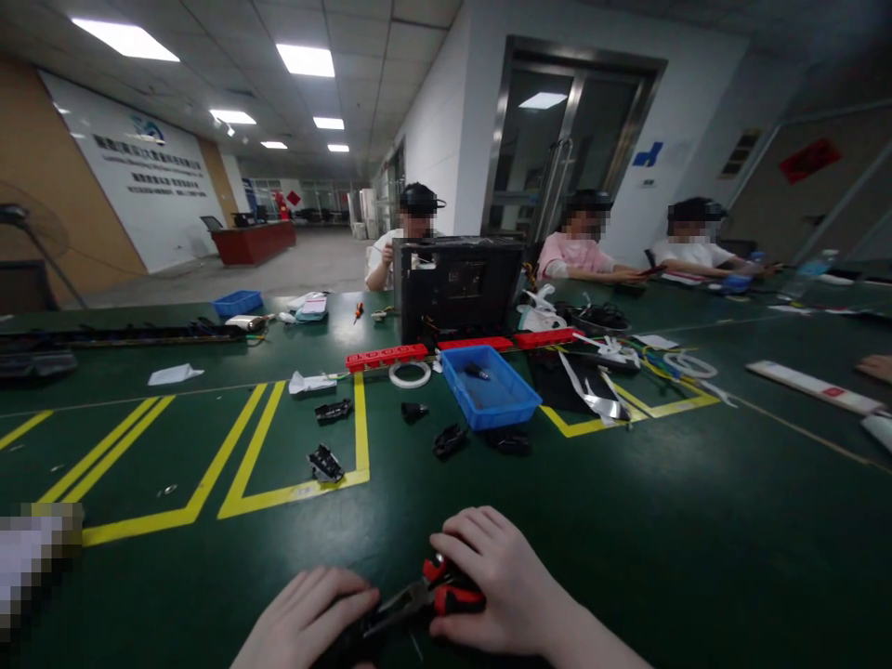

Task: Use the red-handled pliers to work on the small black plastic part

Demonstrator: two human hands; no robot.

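At the bottom of the head view, my right hand (505,581) is closed around the red and black handles of a pair of pliers (456,599). The jaws point left, toward a dark part (359,636) under my left hand (307,618). My left hand is curled over that part; its kind and most of its shape are hidden by the fingers. Whether the jaws grip the part, I cannot tell. Ahead on the green table lie several small black parts, among them one (325,463) by the yellow tape and another (450,440) near the blue tray.
A blue tray (502,409) with a small dark item stands ahead. Behind it are red power strips (386,356), a white tape ring (410,374) and a large black case (460,288). Cables and strips lie at right. Several people sit across the green table (662,520).
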